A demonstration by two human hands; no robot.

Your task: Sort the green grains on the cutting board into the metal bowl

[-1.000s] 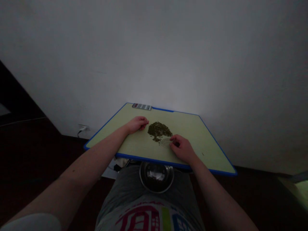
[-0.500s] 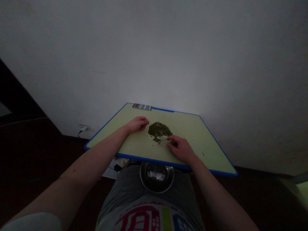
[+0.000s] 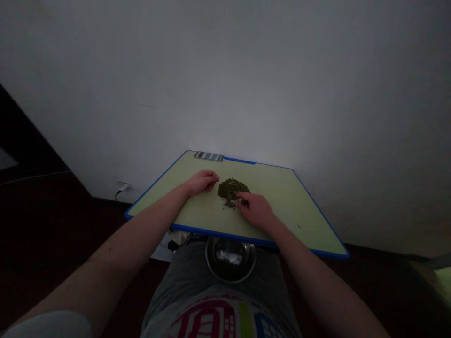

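Dark-green granules [image 3: 229, 187] lie heaped mid-board [image 3: 278, 197], most apparently remaining; right hand [image 3: 259, 210] half-open at their four o'clock, left hand [image 3: 201, 182] curled at ten, grip unclear; metal bowl [image 3: 213, 263] at six, contents unclear.

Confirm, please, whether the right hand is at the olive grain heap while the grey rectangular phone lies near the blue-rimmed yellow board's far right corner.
Wrong corner: the head view shows the phone near the far left corner of the board.
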